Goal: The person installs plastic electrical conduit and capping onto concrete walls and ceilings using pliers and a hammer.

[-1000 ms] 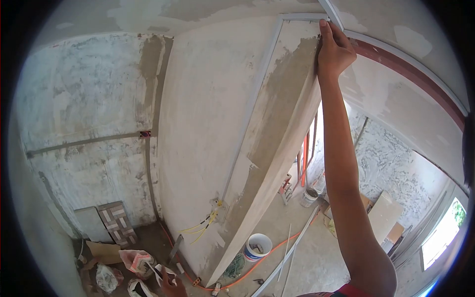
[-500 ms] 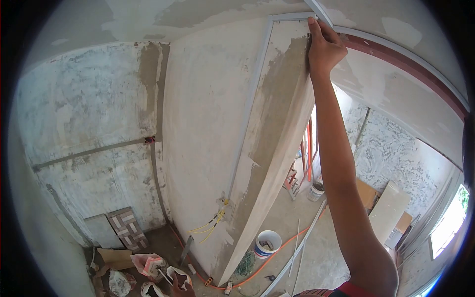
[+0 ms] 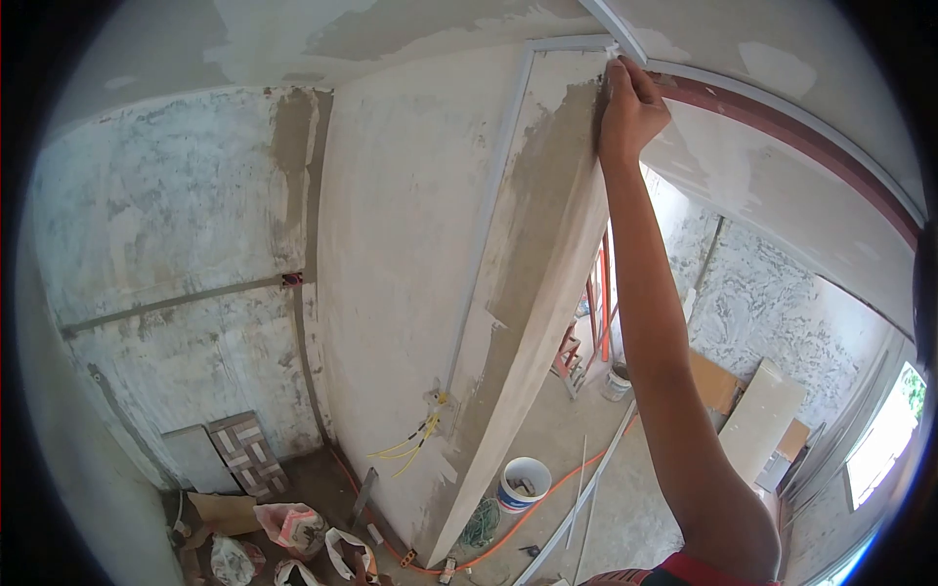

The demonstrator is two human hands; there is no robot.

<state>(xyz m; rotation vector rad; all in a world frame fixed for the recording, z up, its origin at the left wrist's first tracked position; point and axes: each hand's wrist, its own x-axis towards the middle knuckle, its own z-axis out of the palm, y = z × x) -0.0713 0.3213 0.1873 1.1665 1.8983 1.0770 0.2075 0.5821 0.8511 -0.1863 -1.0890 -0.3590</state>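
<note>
My right hand (image 3: 633, 112) is raised high at the top of the narrow wall end (image 3: 547, 215). Its fingers are pinched together just under the corner where pale trunking strips (image 3: 572, 43) meet at the ceiling. A small whitish bit shows at the fingertips, too small to name. One pale strip (image 3: 614, 27) runs up from that corner, and another (image 3: 493, 195) goes down the wall face. Only a dark sliver of what seems to be my left hand (image 3: 365, 576) shows at the bottom edge, over the bags; its fingers are hidden.
A reddish-brown beam (image 3: 782, 117) curves off to the right. Yellow wires (image 3: 415, 444) stick out of the wall. Below are a white bucket (image 3: 523, 486), an orange cable (image 3: 567, 479), long strips (image 3: 586, 488), open bags (image 3: 291, 525), leaning tiles (image 3: 244, 454) and boards (image 3: 762, 410).
My right hand has come slightly down and left, its fingertips drawing away from the trunking corner. My left hand, earlier holding a thin tool over the bags, has dropped almost out of view.
</note>
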